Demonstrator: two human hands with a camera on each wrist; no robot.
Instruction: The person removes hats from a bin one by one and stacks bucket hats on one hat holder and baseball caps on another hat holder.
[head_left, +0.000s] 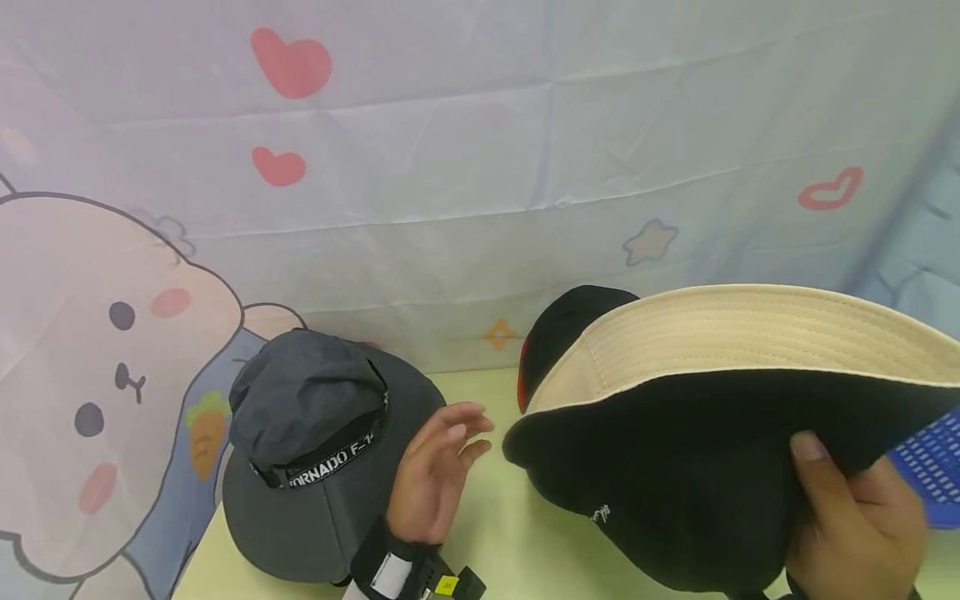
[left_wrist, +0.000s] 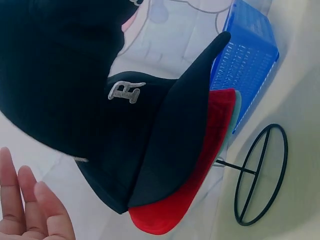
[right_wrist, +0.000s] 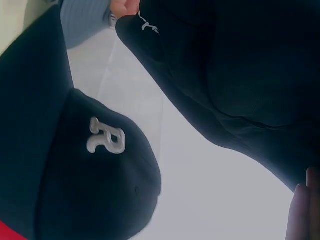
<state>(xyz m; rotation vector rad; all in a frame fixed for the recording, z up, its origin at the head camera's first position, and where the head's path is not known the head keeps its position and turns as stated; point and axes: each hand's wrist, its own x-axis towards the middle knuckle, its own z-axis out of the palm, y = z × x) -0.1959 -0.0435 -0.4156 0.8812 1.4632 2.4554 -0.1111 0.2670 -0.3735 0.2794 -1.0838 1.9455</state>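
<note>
Right hand (head_left: 855,521) at 5 o'clock grips the brim of a black bucket hat (head_left: 697,467) with cream lining, thumb curled over the edge, holding it tilted above the counter (head_left: 495,525). Left hand (head_left: 435,471) at 7 o'clock holds nothing, fingers relaxed and spread, palm resting against the brim of a grey bucket hat (head_left: 315,458) with a lettered band, which sits on the counter. Behind the black hat, around 12 o'clock from it, is a black cap with a red brim (left_wrist: 165,165) and an "R" badge; beside it are a blue basket (left_wrist: 247,60) and a black wire stand (left_wrist: 260,175).
</note>
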